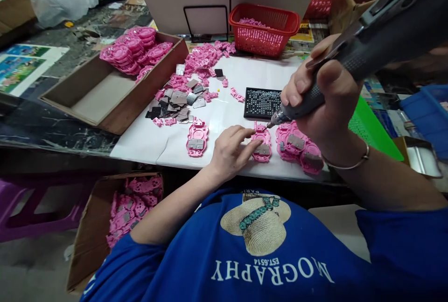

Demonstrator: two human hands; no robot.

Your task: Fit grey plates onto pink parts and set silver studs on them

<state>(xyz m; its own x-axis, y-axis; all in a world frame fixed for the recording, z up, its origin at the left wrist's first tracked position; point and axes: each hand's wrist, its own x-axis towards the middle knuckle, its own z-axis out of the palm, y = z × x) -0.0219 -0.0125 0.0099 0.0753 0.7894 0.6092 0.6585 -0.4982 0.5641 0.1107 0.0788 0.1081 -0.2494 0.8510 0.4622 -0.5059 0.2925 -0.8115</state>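
My right hand (324, 92) is wrapped around a dark grey electric screwdriver (315, 89), held at a slant. Its bit reaches down to the upper end of a pink plastic casing (261, 143) that has a grey metal plate across its lower part. With thumb and fingertips, my left hand (233, 150) holds that casing at its left side against the white work surface. A similar pink casing with a plate (198, 138) lies to the left of my left hand. Several more casings (297, 148) are heaped on the right, below my right hand.
Behind the casing sits a black screw tray (262, 101). Loose metal plates (178, 99) and small pink parts (203, 59) are piled left of it. A cardboard tray (94, 101) holds stacked casings. A red basket (264, 36) stands behind; a green basket (373, 127) is at right.
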